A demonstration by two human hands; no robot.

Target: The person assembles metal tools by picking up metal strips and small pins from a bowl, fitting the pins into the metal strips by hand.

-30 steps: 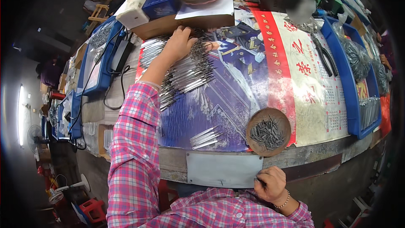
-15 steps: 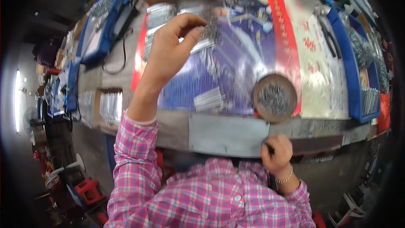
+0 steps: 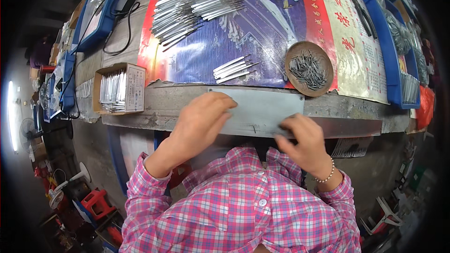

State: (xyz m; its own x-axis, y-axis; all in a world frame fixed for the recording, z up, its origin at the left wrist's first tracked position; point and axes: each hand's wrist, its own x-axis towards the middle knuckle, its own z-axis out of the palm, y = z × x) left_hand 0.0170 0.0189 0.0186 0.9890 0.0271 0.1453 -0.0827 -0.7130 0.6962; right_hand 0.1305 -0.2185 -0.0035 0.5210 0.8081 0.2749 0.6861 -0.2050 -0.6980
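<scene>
My left hand (image 3: 204, 119) is over the left end of a pale grey metal plate (image 3: 267, 105) at the table's front edge. Its fingers reach to the right, with a gap above the thumb, and nothing shows between them. At the plate's right end my right hand (image 3: 303, 139) has curled fingers; a dark, blurred thing shows at the fingertips, its kind unclear. A small dark sliver (image 3: 254, 129) lies on the plate between the hands. Beyond it are a few slim silver metal handles with thin dark tips (image 3: 234, 69). A round brown bowl (image 3: 323, 56) holds many small grey metal pins.
Large rows of similar silver pieces (image 3: 176, 7) cover the poster (image 3: 267, 33) at the back left. An open cardboard box (image 3: 136, 86) of silver pieces stands at left. Blue bins (image 3: 382, 51) flank the table, and a black cable (image 3: 129, 33) loops at left.
My left hand has come back from the far rows of silver pieces to the plate. The right hand has risen to the plate's right end, its fingers looser. The view has shifted nearer the table's front.
</scene>
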